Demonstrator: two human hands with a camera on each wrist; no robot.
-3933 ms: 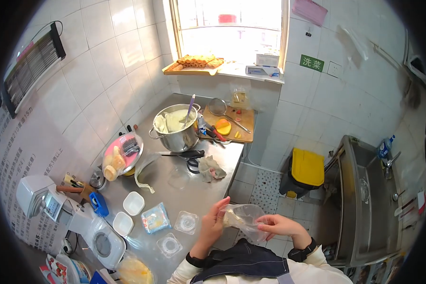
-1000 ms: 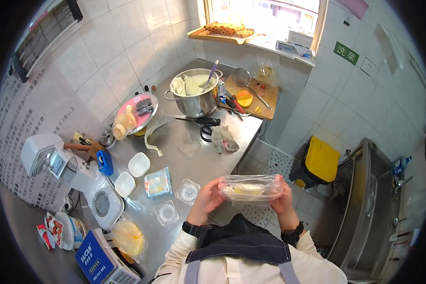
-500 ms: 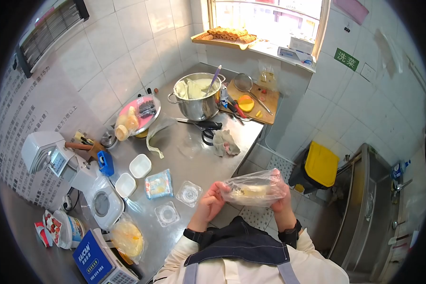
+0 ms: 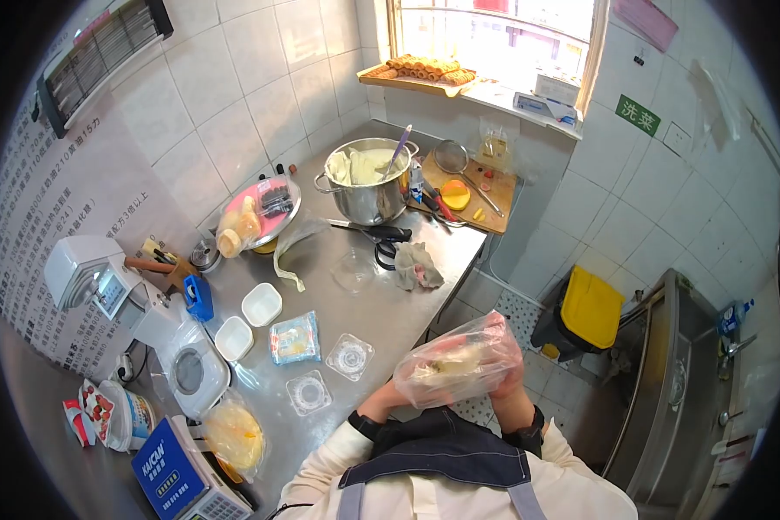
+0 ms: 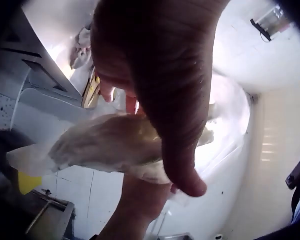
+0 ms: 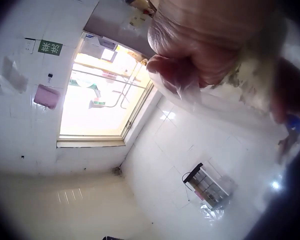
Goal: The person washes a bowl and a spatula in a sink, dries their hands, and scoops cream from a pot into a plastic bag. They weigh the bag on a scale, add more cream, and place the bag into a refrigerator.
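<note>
A clear plastic bag [image 4: 451, 360] with pale, creamy stuff inside is held between both hands, in front of the apron. My left hand [image 4: 387, 398] grips it from the near left side, mostly hidden behind the plastic in the head view. Its thumb lies across the bag [image 5: 115, 142] in the left wrist view, with other fingers on the far side. My right hand [image 4: 513, 379] holds the right end; in the right wrist view its curled fingers [image 6: 177, 75] pinch the plastic.
On the steel table [image 4: 338, 277] stand a pot of cream [image 4: 368, 195], white tubs [image 4: 261, 304], a blue packet [image 4: 295, 337] and clear lids [image 4: 349, 356]. A knife [image 4: 381, 232] lies near a rag [image 4: 418, 267]. A yellow-lidded bin [image 4: 591, 303] and sink [image 4: 667, 373] are right.
Earlier the bag was stretched level between both hands; now it is tilted, with its right end higher. The left hand has slipped lower and behind it. The view has shifted slightly.
</note>
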